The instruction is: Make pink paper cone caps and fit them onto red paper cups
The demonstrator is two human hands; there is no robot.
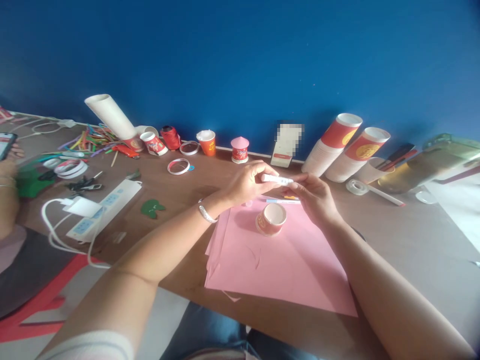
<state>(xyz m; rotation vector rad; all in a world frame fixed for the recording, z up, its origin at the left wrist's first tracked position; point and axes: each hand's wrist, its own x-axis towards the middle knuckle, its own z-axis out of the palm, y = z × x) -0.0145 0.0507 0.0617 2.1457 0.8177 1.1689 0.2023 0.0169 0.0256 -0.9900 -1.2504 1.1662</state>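
Note:
A small white tube or pen (276, 179) is held level above the far part of the pink paper sheets (300, 265). My left hand (249, 184) pinches its left end between thumb and fingers. At its right end, the fingers of my right hand (315, 195) are closed on it. Just below and nearer to me, a cut-down paper cup (273, 220) stands on the pink paper with its opening up. A thin white and blue pen (283, 201) lies behind the cup, partly under my hands.
Stacked paper cups (330, 145) lean at the back right near a tape roll (357, 187). A small red cup with a pink cone (240, 149) stands at the back. A power strip (105, 210) lies left. A person's hand holds a phone (5, 145) at the far left.

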